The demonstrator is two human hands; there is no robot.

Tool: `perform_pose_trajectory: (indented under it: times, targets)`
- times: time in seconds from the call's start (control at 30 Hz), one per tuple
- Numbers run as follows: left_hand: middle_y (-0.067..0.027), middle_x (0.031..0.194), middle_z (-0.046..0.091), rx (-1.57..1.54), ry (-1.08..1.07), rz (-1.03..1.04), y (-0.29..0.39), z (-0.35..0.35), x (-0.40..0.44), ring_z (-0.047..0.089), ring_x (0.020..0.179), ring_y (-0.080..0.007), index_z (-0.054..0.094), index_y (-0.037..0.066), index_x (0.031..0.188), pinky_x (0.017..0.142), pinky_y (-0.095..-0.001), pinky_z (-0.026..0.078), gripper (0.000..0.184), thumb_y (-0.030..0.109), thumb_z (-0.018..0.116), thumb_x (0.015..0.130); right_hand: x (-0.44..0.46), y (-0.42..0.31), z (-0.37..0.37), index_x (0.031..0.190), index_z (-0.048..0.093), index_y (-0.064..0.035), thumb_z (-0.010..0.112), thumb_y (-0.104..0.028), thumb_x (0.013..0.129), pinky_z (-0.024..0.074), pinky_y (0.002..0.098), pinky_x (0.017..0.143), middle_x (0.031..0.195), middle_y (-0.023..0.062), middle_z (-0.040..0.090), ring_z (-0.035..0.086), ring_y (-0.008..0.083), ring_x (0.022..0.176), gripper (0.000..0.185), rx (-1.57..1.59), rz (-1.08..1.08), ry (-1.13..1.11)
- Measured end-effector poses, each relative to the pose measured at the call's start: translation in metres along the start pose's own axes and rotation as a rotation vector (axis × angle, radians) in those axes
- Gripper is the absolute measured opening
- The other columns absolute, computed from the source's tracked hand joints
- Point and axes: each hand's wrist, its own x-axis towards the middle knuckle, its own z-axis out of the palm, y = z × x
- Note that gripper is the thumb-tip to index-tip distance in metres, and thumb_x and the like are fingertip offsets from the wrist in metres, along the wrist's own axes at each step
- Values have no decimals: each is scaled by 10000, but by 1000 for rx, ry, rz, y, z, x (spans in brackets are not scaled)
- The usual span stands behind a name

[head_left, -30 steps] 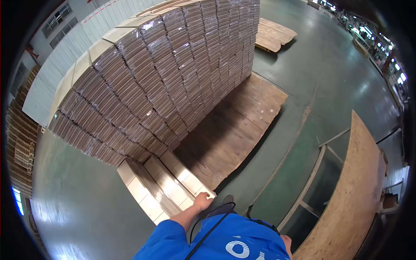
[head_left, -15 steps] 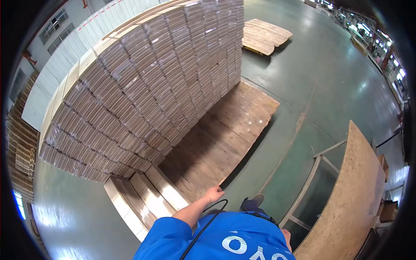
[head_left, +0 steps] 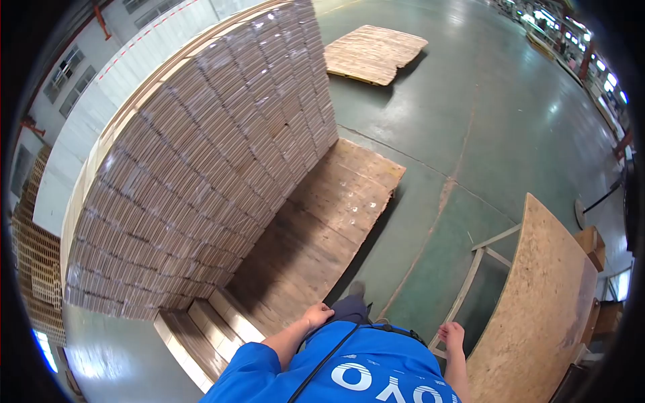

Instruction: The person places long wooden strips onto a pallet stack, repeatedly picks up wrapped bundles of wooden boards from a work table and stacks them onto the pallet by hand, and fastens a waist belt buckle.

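Observation:
My left hand [head_left: 317,314] hangs by my left thigh, near the low stack of shrink-wrapped board bundles [head_left: 208,332]. Its fingers are curled in, and no object shows in them. On the other side, my right hand [head_left: 451,334] is raised beside my hip, loosely closed with nothing visible in it. It is nearest to the wooden-topped table [head_left: 537,302], apart from its edge. Left of me, a tall wall of wrapped bundles [head_left: 222,148] stands on a wooden platform [head_left: 316,235], whose front part is bare.
Farther off lies another low wooden platform [head_left: 376,52] on the green floor [head_left: 443,114]. A pale metal frame [head_left: 467,285] supports the table, with a cardboard box [head_left: 590,247] behind it. Slatted pallets [head_left: 37,262] are stacked at far left.
My view has shifted forward along the stack and platform. My right hand has come up into fuller view, while my left has drawn back towards my thigh. A foot has stepped ahead.

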Motion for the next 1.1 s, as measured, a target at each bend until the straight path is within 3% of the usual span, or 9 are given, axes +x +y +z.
perform_pose_trajectory:
  times: [0.13, 0.27, 0.6, 0.77, 0.8, 0.83, 0.9, 0.93, 1.1]
  targets:
    - [-145, 980, 717, -10, -28, -45, 61, -17, 55, 679, 930, -249, 716, 31, 998, 852, -364, 515, 368, 340, 668, 805, 15, -26, 24, 865, 627, -32, 600, -190, 877, 484, 265, 555, 760, 52, 644, 605, 134, 636, 161, 6, 53, 30]
    - [-141, 922, 716, 18, -60, -2, 105, -29, 145, 674, 884, -218, 719, 21, 984, 810, -347, 516, 326, 303, 670, 827, 21, -40, 22, 721, 615, -19, 600, -140, 827, 458, 296, 547, 638, 60, 595, 564, 143, 606, 162, -470, -65, 38]
    - [-179, 977, 698, 211, -105, 425, 338, -33, 261, 664, 960, -312, 682, 28, 992, 847, -393, 513, 387, 372, 659, 817, 68, -102, 33, 768, 635, 31, 611, -139, 831, 460, 289, 527, 660, 86, 617, 572, 147, 582, 183, -56, 15, 212]
    - [-125, 921, 712, 213, -140, 413, 391, 1, 281, 660, 866, -200, 696, 30, 1041, 800, -338, 519, 368, 353, 629, 878, 132, -109, 19, 738, 620, -8, 622, -166, 847, 421, 299, 483, 650, 69, 602, 547, 140, 549, 192, -252, -175, -2]
    - [-101, 854, 693, 168, -121, 523, 377, 14, 296, 637, 781, -166, 704, 35, 998, 706, -331, 519, 352, 361, 623, 896, 144, -109, 13, 733, 619, -18, 624, -166, 852, 411, 304, 474, 646, 64, 591, 536, 142, 541, 190, -92, -15, 32]
    - [-147, 1033, 709, 200, -254, 363, 382, 13, 298, 659, 971, -241, 676, 13, 1121, 850, -363, 513, 454, 398, 634, 884, 152, -123, 12, 728, 618, -28, 625, -166, 858, 401, 308, 465, 642, 58, 579, 526, 143, 532, 190, 75, 137, 92]
    - [-129, 959, 722, 220, -259, 307, 342, 17, 345, 662, 905, -208, 692, 18, 1136, 815, -350, 525, 425, 360, 643, 888, 180, -136, 1, 821, 635, -25, 630, -236, 885, 436, 300, 514, 718, 63, 610, 558, 148, 600, 221, 133, 108, 99]
    - [-119, 893, 717, 339, -183, 364, 395, 9, 277, 657, 850, -189, 706, -6, 1070, 767, -338, 528, 365, 301, 645, 881, 196, -138, -3, 878, 652, -22, 628, -239, 897, 460, 292, 561, 772, 63, 637, 586, 149, 663, 219, 138, 109, 157]
    - [-112, 875, 710, 421, -238, 228, 437, 54, 315, 650, 818, -180, 704, -8, 1041, 735, -329, 522, 342, 287, 647, 878, 245, -182, -43, 1001, 672, -26, 624, -290, 901, 506, 304, 677, 904, 68, 671, 620, 155, 799, 287, 171, 118, 214]
